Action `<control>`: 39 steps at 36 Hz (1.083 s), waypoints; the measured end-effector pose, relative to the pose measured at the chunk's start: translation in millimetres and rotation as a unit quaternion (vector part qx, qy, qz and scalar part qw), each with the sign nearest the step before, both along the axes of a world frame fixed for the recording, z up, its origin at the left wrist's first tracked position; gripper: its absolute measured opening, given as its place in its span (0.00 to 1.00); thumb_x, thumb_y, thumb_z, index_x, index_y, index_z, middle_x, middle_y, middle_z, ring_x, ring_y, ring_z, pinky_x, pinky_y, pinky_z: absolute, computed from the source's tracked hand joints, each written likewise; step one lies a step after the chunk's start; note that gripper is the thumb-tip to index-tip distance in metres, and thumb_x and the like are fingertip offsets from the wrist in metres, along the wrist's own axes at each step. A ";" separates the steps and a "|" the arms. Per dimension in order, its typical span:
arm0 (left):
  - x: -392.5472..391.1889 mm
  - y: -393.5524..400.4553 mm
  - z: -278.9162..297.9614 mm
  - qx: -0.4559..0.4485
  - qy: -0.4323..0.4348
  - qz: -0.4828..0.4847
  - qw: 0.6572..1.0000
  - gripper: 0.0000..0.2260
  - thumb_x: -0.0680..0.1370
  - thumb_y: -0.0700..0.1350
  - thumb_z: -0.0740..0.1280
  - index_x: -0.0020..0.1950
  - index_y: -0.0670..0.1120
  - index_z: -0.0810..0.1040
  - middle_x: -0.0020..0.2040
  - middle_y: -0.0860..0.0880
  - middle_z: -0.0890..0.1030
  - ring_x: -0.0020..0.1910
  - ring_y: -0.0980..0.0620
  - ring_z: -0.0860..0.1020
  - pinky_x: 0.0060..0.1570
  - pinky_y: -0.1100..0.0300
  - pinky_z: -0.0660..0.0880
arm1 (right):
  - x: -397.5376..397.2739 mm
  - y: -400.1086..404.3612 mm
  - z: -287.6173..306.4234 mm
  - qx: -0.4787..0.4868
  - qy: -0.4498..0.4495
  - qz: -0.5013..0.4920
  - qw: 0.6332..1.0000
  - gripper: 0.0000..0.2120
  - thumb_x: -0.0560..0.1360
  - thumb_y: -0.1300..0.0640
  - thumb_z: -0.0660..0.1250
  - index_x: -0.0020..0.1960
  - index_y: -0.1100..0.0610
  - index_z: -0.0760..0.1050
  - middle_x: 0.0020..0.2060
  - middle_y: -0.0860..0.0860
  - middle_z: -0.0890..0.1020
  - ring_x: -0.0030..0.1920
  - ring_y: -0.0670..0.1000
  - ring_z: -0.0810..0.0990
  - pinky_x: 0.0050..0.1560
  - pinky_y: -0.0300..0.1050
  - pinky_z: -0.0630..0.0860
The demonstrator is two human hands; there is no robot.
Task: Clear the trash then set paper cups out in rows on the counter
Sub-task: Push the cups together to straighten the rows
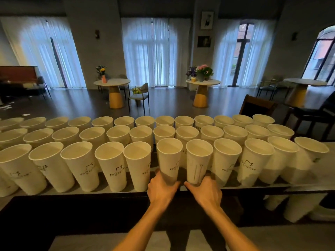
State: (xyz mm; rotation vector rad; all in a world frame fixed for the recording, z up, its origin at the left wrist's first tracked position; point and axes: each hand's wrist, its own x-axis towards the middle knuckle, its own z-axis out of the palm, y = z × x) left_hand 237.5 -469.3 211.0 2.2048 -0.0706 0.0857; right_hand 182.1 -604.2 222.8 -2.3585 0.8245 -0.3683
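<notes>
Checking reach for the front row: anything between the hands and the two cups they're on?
Nothing visible. The left hand grips the base of one front-row cup, and the right hand grips the cup beside it. Neighbouring cups stand close on both sides, not in between.

— What stands past the bar?
— Two round white-topped tables on tan cone bases (112, 82) and (203, 82), the left with a pink vase of flowers (103, 77), the right with pink and purple potted blooms (202, 71)
— Seating?
— A grey padded chair with a black metal frame (139, 96) just beside the left table
— And the walls?
— Tall arched windows behind sheer white curtains (150, 51), two dark framed pictures (206, 20) between them, a reddish-brown wooden piano (18, 73) far left
</notes>
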 end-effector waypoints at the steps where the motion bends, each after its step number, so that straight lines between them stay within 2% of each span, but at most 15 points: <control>1: 1.0 -0.6 -0.6 -0.002 -0.003 -0.001 1.000 0.34 0.69 0.55 0.80 0.71 0.49 0.71 0.65 0.47 0.81 0.67 0.47 0.78 0.62 0.49 0.77 | 1.1 -0.6 0.1 -0.002 0.000 0.002 1.000 0.29 0.68 0.41 0.76 0.62 0.55 0.75 0.61 0.53 0.81 0.61 0.53 0.80 0.54 0.47 0.80; 5: 4.0 -1.1 -2.5 -0.009 0.003 0.006 1.000 0.30 0.70 0.51 0.80 0.69 0.48 0.73 0.65 0.47 0.81 0.67 0.47 0.78 0.63 0.50 0.77 | 2.0 -1.7 0.0 0.004 -0.007 0.014 1.000 0.28 0.68 0.43 0.77 0.62 0.55 0.75 0.61 0.52 0.81 0.62 0.52 0.80 0.56 0.47 0.81; 12: 3.3 3.2 -5.7 -0.013 0.028 0.025 0.999 0.30 0.68 0.50 0.81 0.67 0.46 0.75 0.63 0.46 0.82 0.64 0.46 0.80 0.59 0.50 0.79 | 4.8 -0.6 0.3 0.018 0.008 0.045 0.999 0.29 0.67 0.42 0.78 0.61 0.54 0.75 0.59 0.51 0.82 0.59 0.51 0.82 0.55 0.47 0.81; 30: 8.4 6.7 -12.7 -0.008 0.048 0.010 0.999 0.27 0.69 0.46 0.81 0.65 0.45 0.76 0.63 0.44 0.81 0.65 0.44 0.79 0.61 0.49 0.78 | 1.0 3.3 3.5 0.013 0.040 0.048 0.998 0.30 0.67 0.41 0.77 0.63 0.54 0.75 0.62 0.51 0.81 0.63 0.50 0.80 0.57 0.45 0.79; 39: -0.2 0.2 -11.2 0.018 0.039 0.061 0.997 0.25 0.69 0.47 0.81 0.63 0.45 0.77 0.61 0.44 0.82 0.61 0.44 0.81 0.57 0.48 0.81 | 1.2 -5.3 -2.0 0.015 0.020 0.096 0.995 0.29 0.68 0.41 0.76 0.63 0.52 0.75 0.62 0.50 0.81 0.62 0.49 0.80 0.57 0.44 0.80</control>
